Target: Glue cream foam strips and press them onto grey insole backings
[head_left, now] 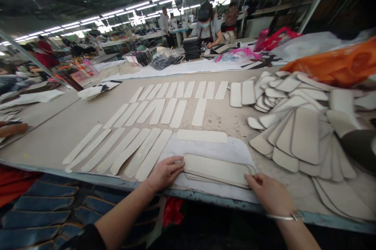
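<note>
A long pale panel with rounded corners and a dark edge [217, 168] lies flat before me, over similar pieces that peek out beneath it. My left hand [166, 172] grips its left end, fingertips at the corner. At the opposite end, my right hand [268, 192] pinches the right corner between thumb and fingers; a bracelet is on that wrist. Under the panels lies a white rounded sheet [237, 146]. Just beyond, a single pale strip [202, 135] rests across the sheet's far edge. Rows of pale strips [155, 152] are spread to the left and farther back.
Heaped pale panels [305, 136] cover the table's right side, with an orange bag [337, 64] behind them. Dark blue pieces [44, 207] lie below the front edge at left. Across the table a person [208, 27] works beside a dark stack [191, 48]. Another person's hand [13, 129] shows far left.
</note>
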A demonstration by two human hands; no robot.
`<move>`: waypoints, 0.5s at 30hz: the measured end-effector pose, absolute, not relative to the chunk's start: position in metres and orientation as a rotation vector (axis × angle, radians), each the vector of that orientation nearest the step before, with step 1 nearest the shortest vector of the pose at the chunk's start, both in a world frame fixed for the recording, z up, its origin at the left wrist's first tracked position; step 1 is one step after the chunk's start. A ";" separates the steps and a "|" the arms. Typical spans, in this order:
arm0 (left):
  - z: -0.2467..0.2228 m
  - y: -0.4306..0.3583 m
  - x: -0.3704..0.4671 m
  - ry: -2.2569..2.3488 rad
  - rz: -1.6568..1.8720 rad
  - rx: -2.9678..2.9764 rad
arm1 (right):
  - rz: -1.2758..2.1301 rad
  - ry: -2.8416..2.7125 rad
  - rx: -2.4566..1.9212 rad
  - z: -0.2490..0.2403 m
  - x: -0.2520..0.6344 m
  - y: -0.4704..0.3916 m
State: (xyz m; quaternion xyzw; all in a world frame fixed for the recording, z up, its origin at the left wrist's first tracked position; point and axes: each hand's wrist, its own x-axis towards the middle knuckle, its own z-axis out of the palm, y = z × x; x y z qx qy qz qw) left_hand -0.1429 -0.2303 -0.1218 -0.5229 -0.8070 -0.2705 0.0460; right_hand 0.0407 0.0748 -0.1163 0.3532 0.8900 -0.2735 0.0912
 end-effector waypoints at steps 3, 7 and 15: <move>-0.127 -0.229 -0.144 -2.364 -0.754 -1.655 | -0.829 2.671 1.074 -0.115 0.040 0.073; -0.132 -0.228 -0.148 -2.330 -0.757 -1.690 | -0.828 2.731 1.101 -0.118 0.040 0.072; -0.134 -0.228 -0.147 -2.369 -0.791 -1.683 | -0.810 2.726 1.122 -0.116 0.039 0.071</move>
